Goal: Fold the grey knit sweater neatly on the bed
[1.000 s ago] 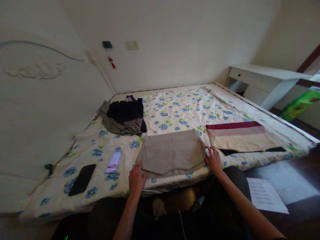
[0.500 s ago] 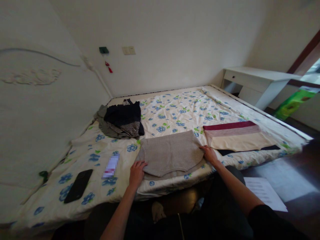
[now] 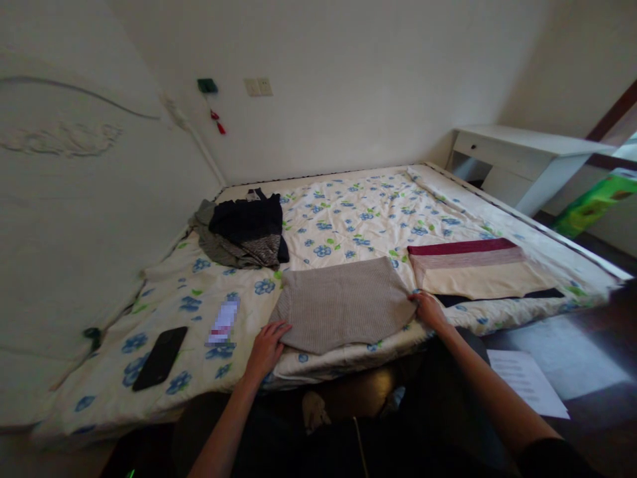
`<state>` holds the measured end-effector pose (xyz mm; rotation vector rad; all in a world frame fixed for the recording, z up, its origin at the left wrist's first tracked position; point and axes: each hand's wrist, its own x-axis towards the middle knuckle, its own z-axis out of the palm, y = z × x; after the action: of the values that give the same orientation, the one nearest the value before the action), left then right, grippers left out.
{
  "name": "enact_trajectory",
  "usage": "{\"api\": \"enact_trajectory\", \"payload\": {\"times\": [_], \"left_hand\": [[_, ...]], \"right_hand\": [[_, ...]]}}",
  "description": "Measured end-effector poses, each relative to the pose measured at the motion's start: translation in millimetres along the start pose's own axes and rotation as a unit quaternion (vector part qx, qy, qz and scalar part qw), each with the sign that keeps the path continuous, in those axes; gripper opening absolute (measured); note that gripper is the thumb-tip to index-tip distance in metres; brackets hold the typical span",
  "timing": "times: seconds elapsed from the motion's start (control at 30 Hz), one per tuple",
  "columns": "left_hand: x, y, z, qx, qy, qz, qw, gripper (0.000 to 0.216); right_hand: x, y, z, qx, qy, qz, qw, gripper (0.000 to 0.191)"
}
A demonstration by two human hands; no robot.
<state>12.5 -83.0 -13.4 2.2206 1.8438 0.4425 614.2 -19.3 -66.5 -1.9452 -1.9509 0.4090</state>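
Along the near edge of the bed (image 3: 348, 214), the gray knit garment (image 3: 343, 304) calls for an even, gentle pull to hold its ribs straight, the right hand (image 3: 430, 311) pinching its right side, the left hand (image 3: 265, 348) half open over its left corner, grip unclear.

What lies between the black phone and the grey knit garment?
The head view shows a pale pixelated item on the floral sheet, then the left hand at the left edge of the garment.
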Motion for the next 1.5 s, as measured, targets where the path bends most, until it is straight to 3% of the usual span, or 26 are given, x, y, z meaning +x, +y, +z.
{"api": "enact_trajectory", "payload": {"times": [0.1, 0.17, 0.27, 0.37, 0.57, 0.7, 0.83, 0.93, 1.03, 1.17, 1.3, 1.5], "left_hand": [[-10.0, 6.6, 13.9, 0.007, 0.017, 0.030, 0.999, 0.062], [-13.7, 15.7, 21.5, -0.001, 0.013, 0.054, 0.998, 0.052], [-14.4, 32.2, 30.2, -0.035, -0.022, 0.081, 0.996, 0.029], [-15.5, 44.2, 34.5, -0.071, -0.052, 0.082, 0.993, 0.023], [-13.1, 49.0, 26.2, -0.073, -0.090, 0.049, 0.992, 0.015], [37.9, 55.2, 22.3, -0.043, -0.057, 0.036, 0.997, 0.030], [121.0, 57.0, 25.9, 0.029, 0.004, 0.037, 0.999, 0.048], [165.3, 46.7, 33.1, 0.055, 0.021, 0.001, 0.998, 0.057], [177.3, 28.7, 47.1, 0.070, 0.030, -0.062, 0.995, 0.063], [166.0, 9.9, 71.3, 0.110, 0.064, -0.110, 0.986, 0.067], [159.3, 4.8, 85.4, 0.142, 0.103, -0.094, 0.980, 0.067], [156.9, 5.4, 88.5, 0.136, 0.128, -0.098, 0.978, 0.065]], "right_hand": [[-9.8, -9.2, 7.1, -0.013, 0.036, -0.017, 0.999, 0.066], [-17.6, -27.2, 10.4, 0.005, 0.063, -0.051, 0.997, 0.066], [-31.4, -67.2, 20.4, 0.068, 0.059, -0.143, 0.986, 0.051], [-46.6, -98.4, 38.3, 0.112, 0.034, -0.196, 0.973, 0.034], [-61.7, -97.4, 65.3, 0.076, 0.032, -0.100, 0.992, 0.015], [-48.4, -114.9, 70.7, 0.068, 0.047, -0.080, 0.993, 0.013], [-34.2, -154.1, 85.3, 0.109, 0.079, -0.121, 0.983, 0.036], [-33.6, -169.2, 98.8, 0.077, 0.064, -0.113, 0.989, 0.045], [-38.6, -167.2, 106.9, 0.040, 0.041, -0.103, 0.993, 0.053], [-40.5, -167.2, 114.2, 0.015, 0.027, -0.081, 0.996, 0.058], [-15.9, -206.6, 123.8, 0.016, 0.021, -0.076, 0.997, 0.065], [76.1, -322.9, 139.8, 0.046, -0.061, -0.121, 0.990, 0.065]]}}
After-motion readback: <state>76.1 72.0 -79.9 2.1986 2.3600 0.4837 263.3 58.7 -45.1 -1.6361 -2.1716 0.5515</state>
